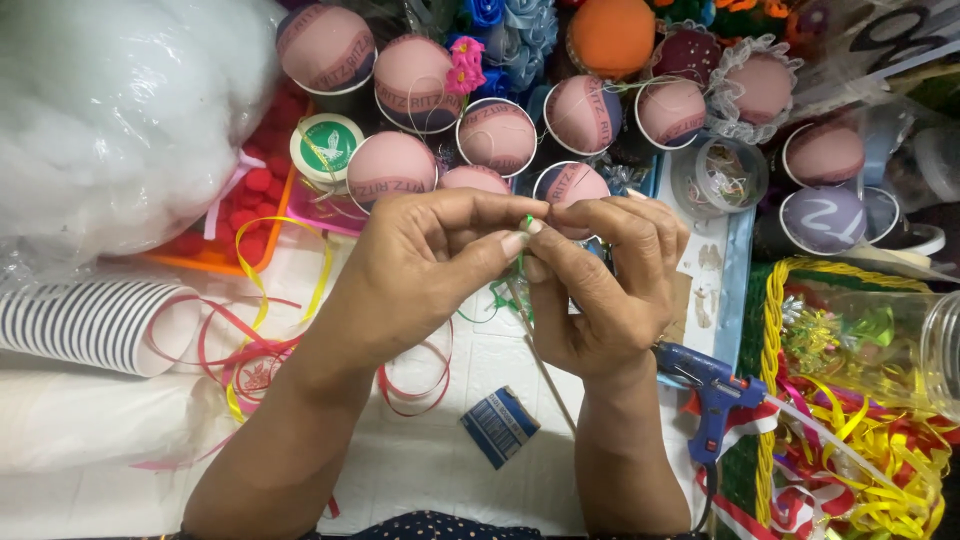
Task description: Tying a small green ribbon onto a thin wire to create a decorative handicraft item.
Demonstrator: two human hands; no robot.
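Mid-frame: left hand (pixel 420 265) and right hand (pixel 600 285) fingertips together, pinching green strip (pixel 527 222) on thin stick (pixel 540 360) | lower right: blue glue gun (pixel 705 385) | upper frame: pink padded cups (pixel 500 135)

Looks like a home craft table: glue gun (pixel 712 392), curly ribbons (pixel 262 340), bag of stuffing (pixel 120 110), fabric-topped cups (pixel 497 136) everywhere.

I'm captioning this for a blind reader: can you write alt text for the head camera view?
Two bare hands, left hand and right hand, pinch a small green piece on a thin stick above a white table. Around them lie pink padded cups, ribbons and a blue glue gun.
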